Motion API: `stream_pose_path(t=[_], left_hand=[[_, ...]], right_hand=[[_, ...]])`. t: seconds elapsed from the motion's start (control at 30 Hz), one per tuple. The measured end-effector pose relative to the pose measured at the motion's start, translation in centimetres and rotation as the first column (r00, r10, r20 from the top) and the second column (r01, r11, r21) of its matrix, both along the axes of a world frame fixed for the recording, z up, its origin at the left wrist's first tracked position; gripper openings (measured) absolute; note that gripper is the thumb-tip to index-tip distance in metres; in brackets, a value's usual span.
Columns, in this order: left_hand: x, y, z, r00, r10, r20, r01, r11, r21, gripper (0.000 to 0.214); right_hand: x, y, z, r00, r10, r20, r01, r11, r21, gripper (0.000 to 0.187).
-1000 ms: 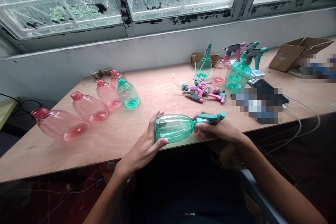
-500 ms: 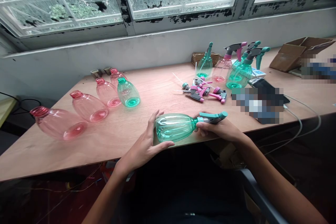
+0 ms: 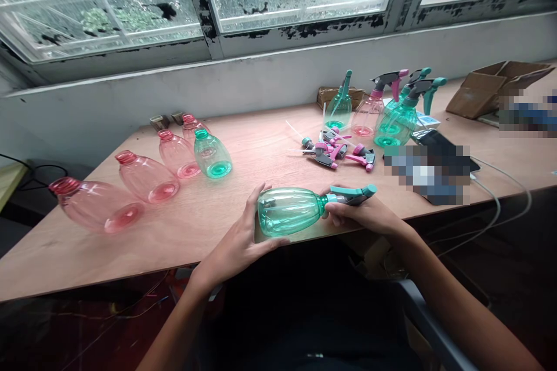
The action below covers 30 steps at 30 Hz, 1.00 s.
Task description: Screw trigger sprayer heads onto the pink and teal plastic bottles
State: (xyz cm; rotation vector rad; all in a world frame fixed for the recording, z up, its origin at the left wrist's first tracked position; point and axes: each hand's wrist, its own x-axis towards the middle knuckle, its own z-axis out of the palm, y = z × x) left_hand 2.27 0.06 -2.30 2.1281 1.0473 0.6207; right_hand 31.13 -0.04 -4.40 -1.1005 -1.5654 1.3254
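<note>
A green see-through spray bottle [image 3: 289,211] lies sideways between my hands, above the table's front edge, its base to the left. My left hand [image 3: 243,232] cups the base end, thumb below and fingers above. At the neck, my right hand [image 3: 357,211] grips the teal and grey trigger head [image 3: 352,194]; some of its fingers are hidden behind. Several loose spray heads [image 3: 328,151], mostly pink and grey with white tubes, lie beyond the bottle. To the left stand a green bottle without a head [image 3: 213,153] and several pink ones [image 3: 148,177].
Bottles with trigger heads [image 3: 395,122] stand at the back right. A phone [image 3: 446,151] with a white cable [image 3: 496,203] lies near the right front edge, beside a blurred-out patch. An opened cardboard box [image 3: 483,90] sits at the far right. The wooden table [image 3: 256,139] runs along the window wall.
Almost nothing differs. Both hands keep the bottle in the same place, and the left thumb has shifted very slightly against it.
</note>
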Motion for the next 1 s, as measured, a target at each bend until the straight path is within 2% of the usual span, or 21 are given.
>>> stream_pose_path(t=[1.0], left_hand=[[0.13,-0.17,0.09,0.999,0.029,-0.034,-0.028,1.0,0.011,0.093]], right_hand=[[-0.01,-0.07,0.02,0.999,0.026,-0.018,-0.026,0.999,0.03,0.033]])
